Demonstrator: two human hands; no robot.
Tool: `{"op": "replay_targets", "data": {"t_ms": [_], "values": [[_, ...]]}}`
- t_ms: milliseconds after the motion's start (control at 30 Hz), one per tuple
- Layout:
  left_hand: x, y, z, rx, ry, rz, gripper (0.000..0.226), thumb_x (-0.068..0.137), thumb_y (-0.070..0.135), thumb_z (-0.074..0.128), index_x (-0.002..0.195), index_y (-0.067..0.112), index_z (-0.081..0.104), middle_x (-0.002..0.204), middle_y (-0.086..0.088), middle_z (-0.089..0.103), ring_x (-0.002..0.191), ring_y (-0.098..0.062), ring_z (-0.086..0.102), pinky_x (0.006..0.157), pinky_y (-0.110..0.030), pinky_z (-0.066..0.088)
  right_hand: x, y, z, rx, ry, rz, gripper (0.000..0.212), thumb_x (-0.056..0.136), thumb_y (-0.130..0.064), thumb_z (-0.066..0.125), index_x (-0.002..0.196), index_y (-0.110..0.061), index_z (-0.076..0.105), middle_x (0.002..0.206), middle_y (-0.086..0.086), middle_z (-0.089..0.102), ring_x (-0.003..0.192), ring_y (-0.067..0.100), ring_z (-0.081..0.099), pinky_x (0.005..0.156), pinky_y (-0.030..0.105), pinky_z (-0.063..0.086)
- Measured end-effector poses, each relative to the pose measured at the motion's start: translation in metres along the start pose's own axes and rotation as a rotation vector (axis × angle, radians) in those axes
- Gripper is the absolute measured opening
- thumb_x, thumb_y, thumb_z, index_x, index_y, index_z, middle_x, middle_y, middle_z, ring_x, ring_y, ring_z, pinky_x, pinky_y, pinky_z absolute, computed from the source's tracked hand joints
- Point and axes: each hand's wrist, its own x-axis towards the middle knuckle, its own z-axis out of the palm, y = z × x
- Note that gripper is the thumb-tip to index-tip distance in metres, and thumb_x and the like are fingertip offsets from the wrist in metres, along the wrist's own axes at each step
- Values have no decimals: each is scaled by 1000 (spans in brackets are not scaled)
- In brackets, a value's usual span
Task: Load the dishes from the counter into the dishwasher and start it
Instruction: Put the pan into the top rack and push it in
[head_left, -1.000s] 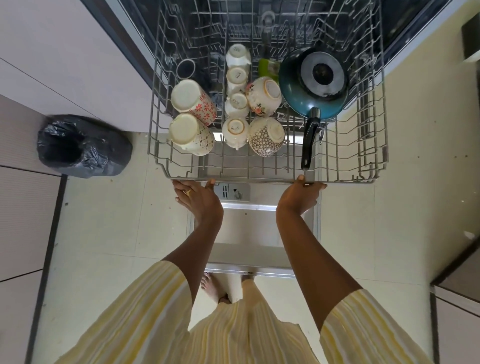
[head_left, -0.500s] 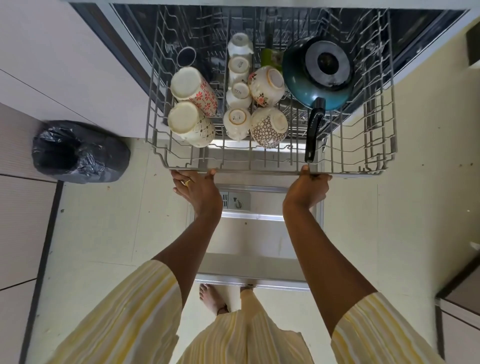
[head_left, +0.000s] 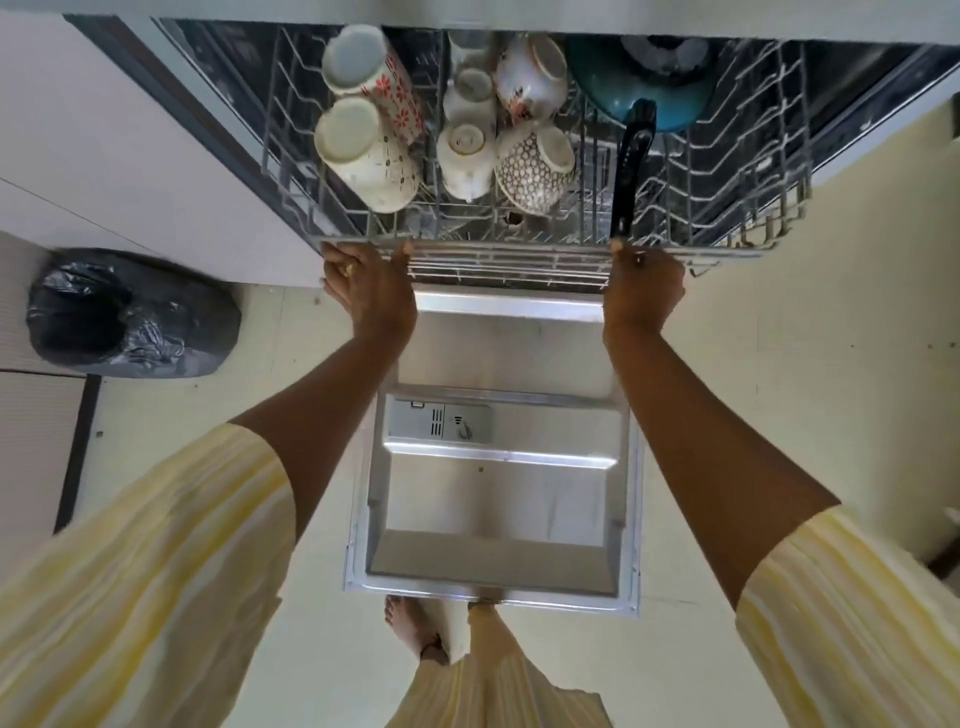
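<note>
On the rack (head_left: 727, 187) front rim, left hand (head_left: 371, 291) and right hand (head_left: 644, 296) fingers curl, gripping.

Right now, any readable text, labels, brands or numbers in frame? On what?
No text can be read.
Detergent dispenser on the dishwasher door: small marks by the dial, too small to read.
Base of the small white cup in the rack: faint stamp, blurred.
</note>
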Motion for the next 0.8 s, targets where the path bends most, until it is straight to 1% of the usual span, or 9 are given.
{"op": "replay_targets", "data": {"t_ms": [167, 267, 333, 400, 433, 500, 567, 700, 800], "values": [[46, 22, -19, 45, 1, 115, 67, 101, 36, 31, 144, -11, 9, 152, -29, 9, 143, -37, 1, 114, -40, 5, 35, -23, 20, -59, -57, -28, 34, 95, -27, 51, 96, 3, 68, 92, 18, 68, 80, 25, 62, 60, 24, 35], [57, 22, -18, 76, -64, 126, 62, 102, 36, 27, 142, -9, 16, 147, -29, 28, 143, -37, 6, 115, -43, 3, 38, -24, 32, -13, 3, -27, 31, 95, -20, 50, 97, 4, 68, 97, 20, 69, 81, 27, 60, 59, 21, 30], [60, 21, -14, 68, -65, 103, 63, 101, 38, 26, 142, -8, 17, 148, -26, 29, 142, -36, 8, 115, -45, 3, 38, -22, 35, 8, 51, -26, 29, 95, -16, 50, 84, 5, 68, 84, 19, 68, 76, 27, 55, 55, 20, 22], [61, 23, -10, 65, -63, 41, 71, 100, 43, 25, 144, -10, 9, 151, -28, 19, 143, -35, 0, 116, -47, -2, 41, -20, 37, 28, 48, -8, 34, 94, -13, 51, 63, -5, 60, 64, 8, 58, 70, 20, 46, 51, 22, 23], [62, 25, -9, 64, -65, 21, 74, 99, 45, 25, 144, -10, 4, 152, -28, 17, 143, -34, -4, 115, -47, -4, 42, -21, 37, 27, 49, -6, 33, 94, -13, 51, 63, -5, 60, 65, 8, 59, 71, 20, 47, 51, 21, 26], [65, 27, -5, 50, -71, 30, 74, 98, 47, 24, 144, -8, 8, 150, -27, 22, 144, -32, -6, 115, -45, -4, 49, -25, 37, 18, 70, -2, 24, 94, -16, 52, 89, 3, 67, 90, 16, 68, 83, 24, 59, 56, 16, 28], [67, 32, -4, 8, -59, 57, 68, 99, 46, 26, 143, -5, 20, 149, -25, 27, 144, -32, -3, 115, -42, -1, 57, -32, 36, 12, 77, 18, 28, 94, -19, 54, 105, 6, 61, 108, 18, 66, 101, 27, 61, 63, 16, 30], [75, 49, -8, 26, -33, 24, 74, 99, 45, 28, 144, -10, 9, 153, -28, 5, 143, -38, -8, 115, -41, -4, 75, -42, 38, 1, 62, 43, 32, 92, -23, 57, 112, 2, 55, 114, 17, 64, 106, 28, 59, 65, 23, 37], [80, 53, -9, 55, -43, 0, 80, 99, 46, 26, 142, -15, -3, 150, -34, -4, 142, -40, -9, 115, -43, -6, 82, -43, 42, -15, 51, 53, 33, 91, -26, 58, 111, 0, 55, 112, 15, 64, 95, 24, 59, 67, 28, 40]]}}
